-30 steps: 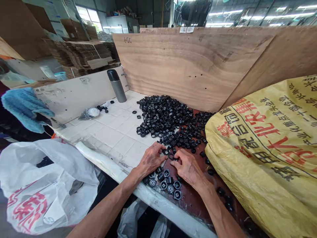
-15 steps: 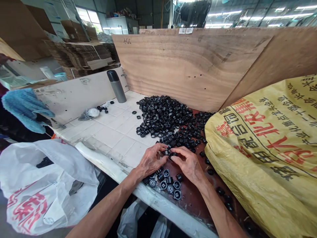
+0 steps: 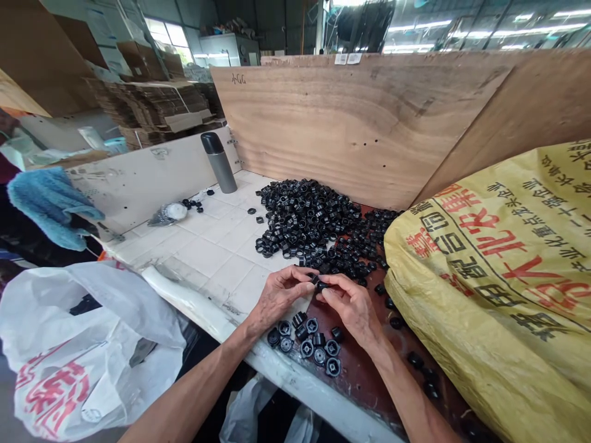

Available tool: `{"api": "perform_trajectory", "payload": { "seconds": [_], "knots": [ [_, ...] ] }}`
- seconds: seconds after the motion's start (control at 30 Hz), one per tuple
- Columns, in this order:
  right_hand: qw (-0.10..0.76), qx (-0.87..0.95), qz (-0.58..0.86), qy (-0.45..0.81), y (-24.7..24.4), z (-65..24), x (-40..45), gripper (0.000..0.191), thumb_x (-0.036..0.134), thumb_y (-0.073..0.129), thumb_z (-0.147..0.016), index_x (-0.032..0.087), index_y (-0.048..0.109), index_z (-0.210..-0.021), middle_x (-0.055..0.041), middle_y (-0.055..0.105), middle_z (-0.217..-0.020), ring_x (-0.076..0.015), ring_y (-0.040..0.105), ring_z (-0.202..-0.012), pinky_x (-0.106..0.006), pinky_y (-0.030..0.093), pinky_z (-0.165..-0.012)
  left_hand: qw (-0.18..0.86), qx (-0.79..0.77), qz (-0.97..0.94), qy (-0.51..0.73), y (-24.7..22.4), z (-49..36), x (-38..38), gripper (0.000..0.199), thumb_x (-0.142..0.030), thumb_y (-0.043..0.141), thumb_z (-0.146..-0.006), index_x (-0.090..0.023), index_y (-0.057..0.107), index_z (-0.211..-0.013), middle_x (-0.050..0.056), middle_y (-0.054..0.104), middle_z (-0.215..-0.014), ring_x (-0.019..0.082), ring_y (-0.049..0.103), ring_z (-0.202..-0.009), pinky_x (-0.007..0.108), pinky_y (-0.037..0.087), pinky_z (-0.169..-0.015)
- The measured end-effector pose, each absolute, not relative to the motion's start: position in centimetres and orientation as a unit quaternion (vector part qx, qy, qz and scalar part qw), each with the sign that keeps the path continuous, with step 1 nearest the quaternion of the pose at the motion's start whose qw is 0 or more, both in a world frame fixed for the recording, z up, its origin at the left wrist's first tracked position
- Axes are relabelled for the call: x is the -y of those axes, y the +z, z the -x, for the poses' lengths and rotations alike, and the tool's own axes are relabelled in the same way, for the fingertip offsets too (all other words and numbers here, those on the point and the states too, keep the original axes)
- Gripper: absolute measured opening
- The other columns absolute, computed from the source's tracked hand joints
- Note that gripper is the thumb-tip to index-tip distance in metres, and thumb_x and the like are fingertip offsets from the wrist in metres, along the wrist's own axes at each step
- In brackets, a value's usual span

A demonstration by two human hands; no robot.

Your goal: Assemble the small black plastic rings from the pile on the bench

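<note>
Close together over the table, my left hand (image 3: 281,294) and my right hand (image 3: 353,304) pinch small black plastic parts (image 3: 318,283) between thumbs and fingertips. The parts meet or nearly meet, and the fingers hide much of them. Just beyond lies a large heap of small black plastic rings (image 3: 305,215), which spreads to the right. On the near side, several round black plastic caps (image 3: 318,355) rest on the dark red surface, some showing a cross-shaped inside. Nothing else is in either hand.
A yellow printed sack (image 3: 489,264) bounds the right side, with loose black pieces along its edge. A grey thermos flask (image 3: 220,166) stands at the back left, beyond a small clear bag (image 3: 170,213). Wooden boards (image 3: 351,123) wall the back. A white plastic bag (image 3: 92,344) hangs at left.
My hands have drawn slightly closer together, and the black parts between my fingertips are turned and more covered. The view has shifted slightly; the heap looks unchanged.
</note>
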State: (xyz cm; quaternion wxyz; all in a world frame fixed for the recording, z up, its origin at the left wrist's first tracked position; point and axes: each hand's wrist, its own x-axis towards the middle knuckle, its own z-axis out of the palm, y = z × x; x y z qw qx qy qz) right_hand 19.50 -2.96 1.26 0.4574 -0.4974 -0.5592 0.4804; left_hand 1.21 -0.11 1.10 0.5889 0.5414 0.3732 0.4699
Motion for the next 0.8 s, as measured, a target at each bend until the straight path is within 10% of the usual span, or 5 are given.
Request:
{"api": "perform_trajectory", "payload": {
  "seconds": [0.8],
  "knots": [
    [0.489,0.739,0.453,0.103,-2.0,-20.0,1.7,0.012,0.033,0.057,-0.092,0.027,0.067,-0.092,-0.0011,0.074,-0.083,-0.0164,0.072,-0.073,-0.02,0.058,-0.068,0.461,-0.334,-0.664,0.485,-0.9,-1.4,-0.4,0.033,-0.041,0.082,-0.072,-0.019,0.078,-0.095,0.01,0.072,-0.093,0.019,0.066,-0.085,0.029,0.052,-0.076]
  ]
}}
